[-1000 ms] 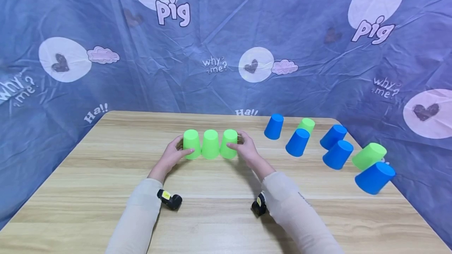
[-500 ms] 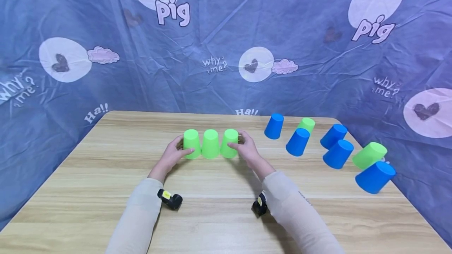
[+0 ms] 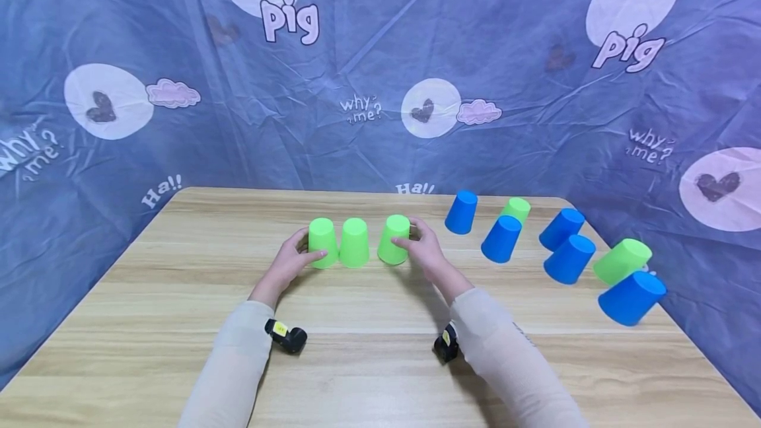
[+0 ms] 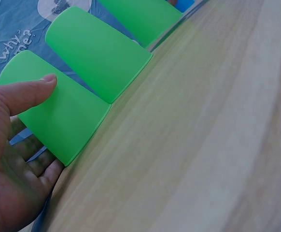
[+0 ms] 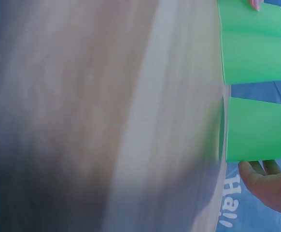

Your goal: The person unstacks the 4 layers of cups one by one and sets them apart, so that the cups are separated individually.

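Three green plastic cups stand upside down in a row in the head view. My left hand (image 3: 288,260) holds the left cup (image 3: 322,236), thumb across its front and fingers behind its outer side. The left wrist view shows this left cup's rim on the table, touching the middle cup (image 4: 97,53). My right hand (image 3: 425,249) grips the right cup (image 3: 390,251) between thumb and fingers. A gap separates that cup from the middle one. In the right wrist view, its rim (image 5: 229,130) shows a narrow gap to the wooden tabletop, with a shadow beneath.
On the right of the wooden table (image 3: 357,362) stand several blue cups (image 3: 501,240) and two green cups, a far one (image 3: 516,209) and a near one (image 3: 621,263), all upside down. A blue patterned cloth (image 3: 380,51) hangs behind the table.
My right hand has moved the right green cup a little to the right and slightly up, widening the gap to the middle cup. My left hand and its cup have stayed in place.
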`<state>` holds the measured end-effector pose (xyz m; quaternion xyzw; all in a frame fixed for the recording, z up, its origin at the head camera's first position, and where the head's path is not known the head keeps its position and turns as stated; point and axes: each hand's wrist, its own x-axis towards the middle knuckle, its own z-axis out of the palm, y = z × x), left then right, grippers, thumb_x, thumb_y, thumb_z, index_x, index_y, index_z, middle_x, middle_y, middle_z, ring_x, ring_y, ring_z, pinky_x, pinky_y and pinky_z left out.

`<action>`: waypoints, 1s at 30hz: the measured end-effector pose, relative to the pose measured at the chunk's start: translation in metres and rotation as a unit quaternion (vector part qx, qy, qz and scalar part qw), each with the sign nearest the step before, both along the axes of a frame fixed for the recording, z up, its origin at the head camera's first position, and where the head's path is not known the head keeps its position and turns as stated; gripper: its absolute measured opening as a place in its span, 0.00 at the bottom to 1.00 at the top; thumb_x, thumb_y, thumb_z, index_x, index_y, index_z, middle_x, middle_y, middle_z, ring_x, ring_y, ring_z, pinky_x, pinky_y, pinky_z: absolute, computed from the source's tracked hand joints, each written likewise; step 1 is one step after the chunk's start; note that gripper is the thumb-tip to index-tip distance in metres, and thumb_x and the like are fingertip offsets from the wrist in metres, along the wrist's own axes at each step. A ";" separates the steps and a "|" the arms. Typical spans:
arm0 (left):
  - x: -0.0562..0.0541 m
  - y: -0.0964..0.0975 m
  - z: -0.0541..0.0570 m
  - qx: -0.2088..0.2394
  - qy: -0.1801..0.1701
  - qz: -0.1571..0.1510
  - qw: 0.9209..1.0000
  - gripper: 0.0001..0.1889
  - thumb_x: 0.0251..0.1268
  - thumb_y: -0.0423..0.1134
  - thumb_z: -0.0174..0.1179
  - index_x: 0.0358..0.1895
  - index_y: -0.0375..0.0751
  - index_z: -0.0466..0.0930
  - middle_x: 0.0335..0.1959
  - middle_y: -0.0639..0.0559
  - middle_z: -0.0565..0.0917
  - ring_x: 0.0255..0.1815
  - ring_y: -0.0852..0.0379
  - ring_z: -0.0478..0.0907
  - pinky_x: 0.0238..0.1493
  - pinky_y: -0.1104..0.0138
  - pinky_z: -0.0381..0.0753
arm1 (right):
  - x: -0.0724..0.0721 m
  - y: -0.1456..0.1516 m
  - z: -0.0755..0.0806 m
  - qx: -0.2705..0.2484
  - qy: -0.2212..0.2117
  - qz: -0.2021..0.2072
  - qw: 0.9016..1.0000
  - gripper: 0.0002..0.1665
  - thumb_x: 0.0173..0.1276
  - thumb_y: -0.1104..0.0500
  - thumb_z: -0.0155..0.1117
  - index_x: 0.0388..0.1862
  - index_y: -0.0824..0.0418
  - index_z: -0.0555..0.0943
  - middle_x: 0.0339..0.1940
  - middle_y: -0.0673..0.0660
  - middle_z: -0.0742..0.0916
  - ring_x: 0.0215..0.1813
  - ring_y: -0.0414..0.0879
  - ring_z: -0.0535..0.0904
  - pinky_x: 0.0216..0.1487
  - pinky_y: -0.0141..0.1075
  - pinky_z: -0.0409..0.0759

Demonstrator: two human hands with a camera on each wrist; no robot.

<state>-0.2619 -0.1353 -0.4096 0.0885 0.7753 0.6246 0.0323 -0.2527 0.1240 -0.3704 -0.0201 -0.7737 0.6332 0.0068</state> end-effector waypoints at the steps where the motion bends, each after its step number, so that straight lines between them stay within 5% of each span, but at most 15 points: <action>1: 0.000 0.000 0.000 -0.001 0.000 0.001 1.000 0.33 0.50 0.32 0.60 0.61 0.35 0.57 0.59 0.39 0.63 0.59 0.46 0.59 0.60 0.58 0.55 | 0.000 0.002 0.000 0.000 0.001 -0.002 1.000 0.31 0.52 0.68 0.61 0.57 0.63 0.65 0.51 0.65 0.73 0.53 0.55 0.67 0.54 0.45 0.65; 11: 0.000 0.001 -0.001 -0.008 -0.001 0.002 1.000 0.33 0.50 0.33 0.60 0.61 0.36 0.57 0.59 0.39 0.62 0.59 0.46 0.58 0.60 0.58 0.55 | -0.008 0.022 0.002 0.014 0.039 -0.007 0.999 0.32 0.53 0.62 0.63 0.57 0.64 0.64 0.50 0.64 0.74 0.53 0.54 0.68 0.53 0.43 0.67; 19: 0.000 0.001 -0.001 -0.012 0.000 0.005 1.000 0.33 0.50 0.33 0.60 0.61 0.36 0.57 0.59 0.39 0.63 0.59 0.46 0.58 0.60 0.57 0.55 | -0.011 0.032 0.017 0.004 0.007 -0.022 1.000 0.33 0.56 0.66 0.60 0.60 0.64 0.61 0.55 0.64 0.70 0.57 0.54 0.64 0.55 0.43 0.65; 30: 0.000 0.002 0.001 -0.019 -0.005 0.008 1.000 0.33 0.50 0.34 0.60 0.61 0.37 0.57 0.59 0.40 0.62 0.59 0.46 0.58 0.60 0.57 0.54 | -0.020 0.043 0.016 0.017 -0.015 -0.051 0.998 0.35 0.57 0.64 0.59 0.62 0.62 0.58 0.58 0.64 0.67 0.59 0.54 0.61 0.56 0.43 0.64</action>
